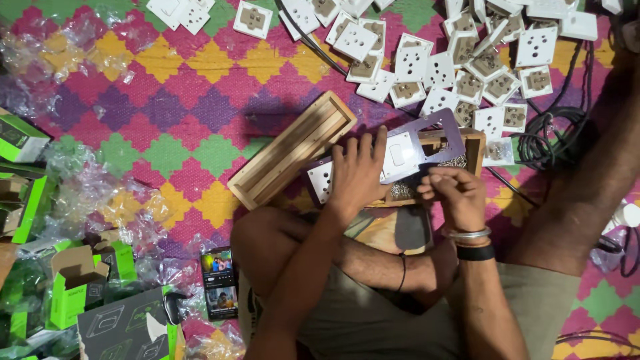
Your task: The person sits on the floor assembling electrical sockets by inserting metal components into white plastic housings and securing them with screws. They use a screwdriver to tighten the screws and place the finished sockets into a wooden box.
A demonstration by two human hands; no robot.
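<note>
So left hand (357,175) lies flat, fingers apart, on the purple switch plate (407,150) over a wooden box (475,143) of screws; right hand (455,193) pinched together, on what I can't tell.

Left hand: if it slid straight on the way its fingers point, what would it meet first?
The left hand points up the picture. Past the purple panel it presses, it would probably first meet the scattered white sockets on the mat; depth is uncertain.
</note>
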